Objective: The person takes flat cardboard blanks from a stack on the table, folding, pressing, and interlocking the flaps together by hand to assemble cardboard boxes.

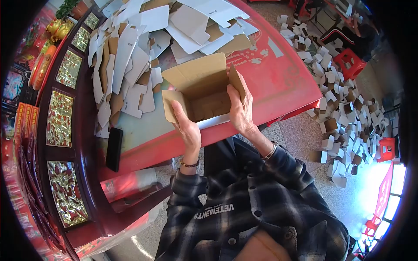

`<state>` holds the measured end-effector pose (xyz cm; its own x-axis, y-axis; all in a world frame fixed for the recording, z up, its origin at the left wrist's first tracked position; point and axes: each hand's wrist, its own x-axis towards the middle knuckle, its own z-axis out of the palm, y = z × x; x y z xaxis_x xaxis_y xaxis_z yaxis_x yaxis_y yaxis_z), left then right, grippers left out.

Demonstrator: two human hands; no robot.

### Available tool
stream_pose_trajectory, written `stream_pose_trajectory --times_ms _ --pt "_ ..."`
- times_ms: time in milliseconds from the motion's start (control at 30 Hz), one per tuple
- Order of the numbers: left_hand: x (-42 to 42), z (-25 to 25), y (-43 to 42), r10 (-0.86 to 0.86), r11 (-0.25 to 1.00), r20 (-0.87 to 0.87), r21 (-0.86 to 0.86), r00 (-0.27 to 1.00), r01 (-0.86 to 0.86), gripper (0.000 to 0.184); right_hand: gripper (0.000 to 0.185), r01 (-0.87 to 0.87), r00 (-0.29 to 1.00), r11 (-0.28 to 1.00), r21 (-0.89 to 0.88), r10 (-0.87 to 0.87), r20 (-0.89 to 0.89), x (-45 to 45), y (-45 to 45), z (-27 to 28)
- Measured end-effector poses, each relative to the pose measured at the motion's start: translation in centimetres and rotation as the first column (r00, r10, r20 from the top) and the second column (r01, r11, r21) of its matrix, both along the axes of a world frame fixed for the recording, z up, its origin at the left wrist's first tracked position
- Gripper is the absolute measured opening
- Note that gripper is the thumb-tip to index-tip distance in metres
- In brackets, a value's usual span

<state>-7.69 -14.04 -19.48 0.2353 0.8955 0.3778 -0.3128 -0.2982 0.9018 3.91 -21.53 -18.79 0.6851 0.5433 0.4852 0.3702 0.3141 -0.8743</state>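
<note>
Light capitals reading "VETEMENTS" (214,210) run upside down across the black-and-grey plaid shirt (278,198), below the hands; a smaller line beside them is too small to read. Small print on the white-and-brown flat cardboard cartons (139,65), beyond the fingers, cannot be made out.

The open cardboard box (204,85) is plain brown inside, with a white outer face on the side nearest the person. Its far flap stands up, tilted back, and its two side flaps stand outward.

The box lies between the two hands, over the near edge of the red table (278,82). The left hand (188,130) has its thumb pressed on the inner face of the left flap, its other fingers mostly hidden behind. The right hand (242,111) pinches the right flap, thumb inside and fingers curled outside. A black phone (114,149) lies to the left of the left hand.
</note>
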Motion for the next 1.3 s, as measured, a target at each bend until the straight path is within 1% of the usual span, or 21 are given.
stream_pose_trajectory --times_ms 67,233,300,400,467,533,667,700,733,767,833,867,900,933,967,1000,1067,1100,1200,1233,1300 --pt "0.2 0.2 -0.2 -0.005 0.999 0.045 -0.035 0.999 0.006 0.054 0.039 0.006 1.000 1.000 0.015 -0.006 0.011 0.1 0.2 -0.1" --pt "0.6 -0.3 0.0 0.005 1.000 0.078 -0.023 0.997 -0.003 0.054 0.039 0.002 1.000 1.000 -0.004 -0.002 0.025 0.5 0.3 -0.2" --pt "0.7 -0.5 0.0 0.019 0.999 0.099 -0.042 0.995 -0.015 0.053 0.039 -0.007 1.000 1.000 0.008 0.008 -0.020 0.5 0.4 -0.4" --pt "0.4 -0.4 0.3 0.015 1.000 0.041 0.026 0.999 -0.016 0.055 0.037 -0.010 0.997 1.000 0.026 0.012 -0.075 0.3 0.5 -0.2" --pt "0.8 -0.6 0.5 0.030 0.998 0.102 0.059 0.994 -0.036 0.053 0.036 0.016 0.998 1.000 0.021 -0.015 -0.056 0.3 0.7 -0.4" --pt "0.9 -0.1 0.1 0.024 0.996 0.100 0.084 0.995 -0.033 0.049 0.036 0.047 0.998 0.998 0.034 -0.046 -0.034 0.2 0.9 -0.3" --pt "0.2 0.5 -0.3 0.019 0.996 -0.070 0.087 0.997 -0.013 0.048 0.035 0.040 0.999 0.999 -0.022 -0.040 -0.009 0.2 0.7 0.6" --pt "-0.1 0.7 -0.2 0.022 0.996 -0.129 0.087 0.991 -0.010 0.048 0.034 0.079 0.995 0.997 0.022 -0.080 0.054 0.3 1.1 0.3" --pt "-0.4 0.8 -0.3 0.022 0.996 -0.188 0.087 0.982 -0.005 0.048 0.035 0.067 0.996 0.997 0.027 -0.068 0.060 0.3 1.1 0.1" --pt "-0.6 1.0 -0.4 0.009 0.994 -0.198 0.112 0.980 0.014 0.058 0.035 0.058 0.996 0.998 0.033 -0.060 0.067 0.4 1.1 -0.1" --pt "-1.4 0.6 -0.5 0.076 0.983 -0.265 0.181 0.961 -0.028 0.067 0.036 0.041 0.995 0.999 0.023 -0.043 0.092 0.7 1.0 -0.1" --pt "-1.9 0.4 -0.5 0.109 0.975 -0.295 0.216 0.949 -0.044 0.072 0.037 -0.004 0.997 1.000 0.013 0.003 0.075 0.8 0.8 -0.2" --pt "-2.8 0.4 -0.5 0.035 0.984 -0.292 0.178 0.956 0.019 0.083 0.039 -0.048 0.997 0.999 0.005 0.047 0.058 0.8 0.6 0.1" --pt "-3.6 0.1 -0.5 0.084 0.978 -0.319 0.207 0.944 -0.018 0.079 0.041 -0.094 0.995 0.996 -0.003 0.094 0.042 1.0 0.3 0.5" --pt "-4.3 -0.6 0.1 0.071 0.986 -0.258 0.166 0.964 -0.029 0.074 0.064 -0.277 0.958 0.957 -0.086 0.268 -0.104 1.5 -0.4 0.9" --pt "-5.0 -1.5 0.7 0.061 0.992 -0.198 0.122 0.978 -0.037 0.070 0.073 -0.323 0.940 0.943 -0.077 0.310 -0.143 1.7 -1.2 0.8" --pt "-5.9 -2.4 1.0 0.138 0.990 -0.020 0.001 0.990 -0.138 0.063 0.093 -0.411 0.892 0.910 -0.052 0.389 -0.229 2.0 -2.9 0.1" --pt "-6.0 -2.7 1.0 0.184 0.982 0.066 -0.065 0.981 -0.179 0.060 0.115 -0.500 0.862 0.861 -0.091 0.485 -0.146 3.3 -3.7 -0.3" --pt "-5.7 -2.5 0.4 0.277 0.959 -0.080 -0.037 0.957 -0.281 0.053 0.122 -0.487 0.864 0.849 -0.204 0.503 0.031 4.6 -5.8 -2.4" --pt "-5.4 -2.4 0.2 0.274 0.960 -0.072 -0.034 0.959 -0.277 0.052 0.128 -0.527 0.847 0.830 -0.182 0.529 -0.041 4.9 -5.9 -2.4" --pt "-5.0 -2.2 -0.2 0.269 0.962 -0.059 -0.027 0.961 -0.271 0.050 0.131 -0.506 0.848 0.832 -0.225 0.528 0.042 5.1 -5.4 -2.1"
